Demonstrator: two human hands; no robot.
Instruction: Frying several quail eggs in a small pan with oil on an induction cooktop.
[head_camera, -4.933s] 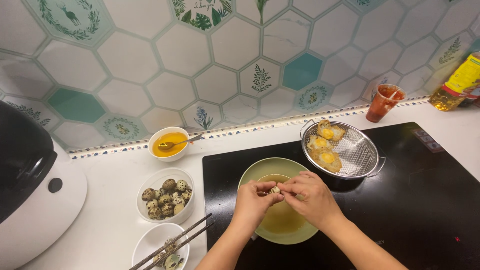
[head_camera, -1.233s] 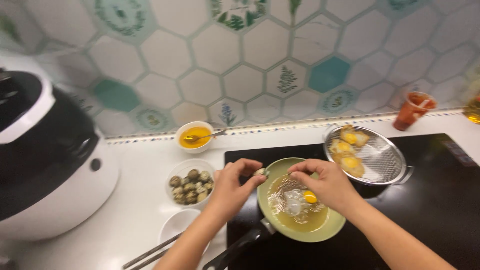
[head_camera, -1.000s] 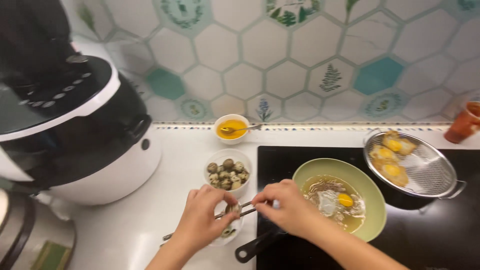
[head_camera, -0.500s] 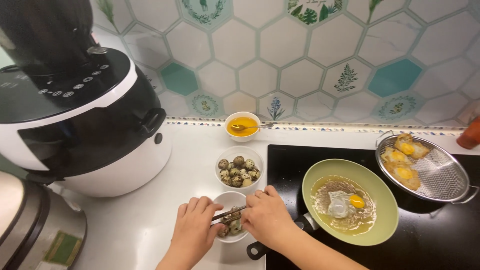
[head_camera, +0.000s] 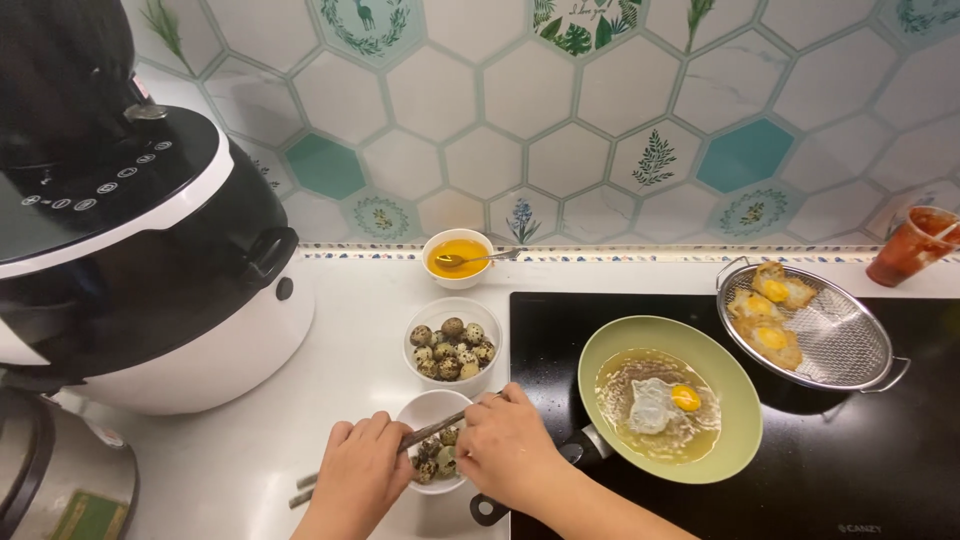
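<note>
A: Hands first. Where are they?

B: Both sit at the front edge of the white counter (head_camera: 250, 455), over a small white bowl (head_camera: 428, 408) of speckled eggshells (head_camera: 432, 462). The left hand (head_camera: 357, 482) is curled, its fingertips at the bowl's left rim, touching a pair of brown chopsticks (head_camera: 425, 433) that lies across the bowl.

A: Does the left hand actually grip the chopsticks?

B: That cannot be told; the fingers bend over them, but the hold itself is hidden.

A: And the right hand?

B: The right hand (head_camera: 510, 450) is loosely closed, knuckles up, at the bowl's right rim by the upper end of the chopsticks. Whether it pinches anything cannot be seen.

A: What lies around them?

B: Just behind the shell bowl stands a second white bowl of whole quail eggs (head_camera: 452, 345). Behind that, near the counter's back edge, is a bowl of yellow oil (head_camera: 458, 257) with a spoon in it. To the right, on the black cooktop (head_camera: 860, 450), a green pan (head_camera: 745, 410) holds 1 frying egg (head_camera: 662, 402) in oil, its dark handle running under the right wrist. A metal strainer (head_camera: 840, 345) with 3 fried pieces sits at the cooktop's back right. A large black-and-white cooker (head_camera: 150, 260) fills the counter's left side.
</note>
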